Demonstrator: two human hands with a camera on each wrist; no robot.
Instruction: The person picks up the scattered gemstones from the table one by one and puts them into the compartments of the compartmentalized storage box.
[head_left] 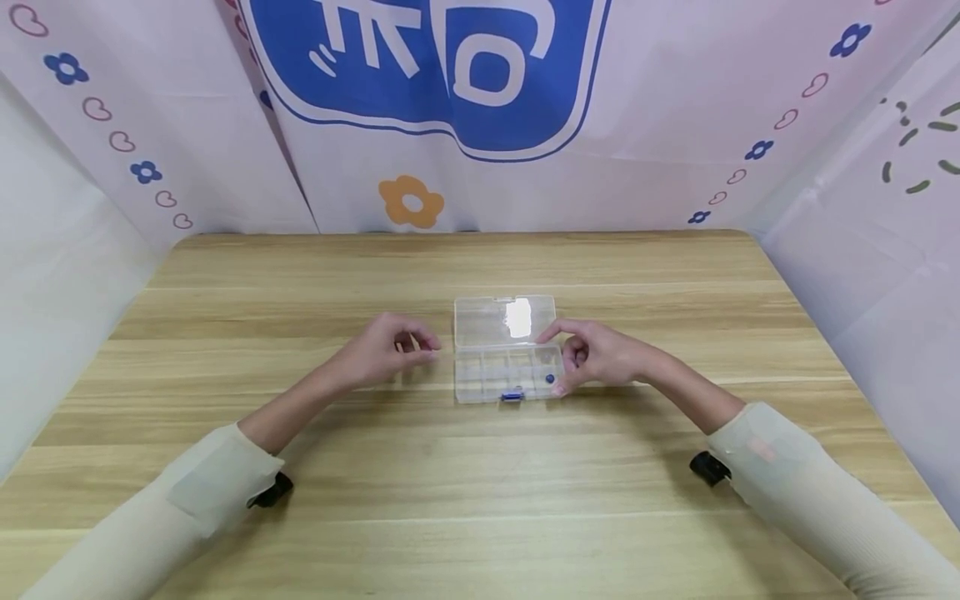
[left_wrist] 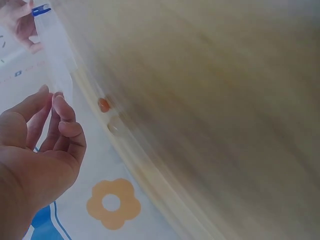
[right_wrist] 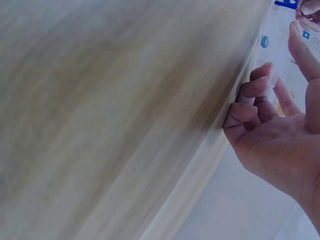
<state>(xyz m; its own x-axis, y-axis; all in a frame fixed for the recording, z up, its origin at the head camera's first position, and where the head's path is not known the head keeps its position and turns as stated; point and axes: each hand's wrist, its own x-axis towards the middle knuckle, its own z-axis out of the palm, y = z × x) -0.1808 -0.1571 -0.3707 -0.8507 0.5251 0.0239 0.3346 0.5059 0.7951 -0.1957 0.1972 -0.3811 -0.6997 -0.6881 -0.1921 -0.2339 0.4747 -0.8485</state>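
Observation:
A clear plastic compartment box (head_left: 470, 392) lies on the table with its lid (head_left: 483, 321) folded back away from the person. One blue bead (head_left: 550, 379) sits in its rightmost part, and a blue latch (head_left: 513, 397) is at the front edge. My right hand (head_left: 603, 354) grips the box's right end, thumb at the front corner and index finger near the hinge. Just left of the box, my left hand (head_left: 386, 346) hovers with bent fingers, thumb and index tips close together. Beyond those fingers, the left wrist view shows an orange bead (left_wrist: 103, 105) and a clear bead (left_wrist: 114, 125).
The wooden table (head_left: 480, 500) has its far edge against a white printed cloth (head_left: 637, 192). White cloth also hangs along both sides. Both forearms carry light sleeves with a dark wrist device (head_left: 708, 468) underneath.

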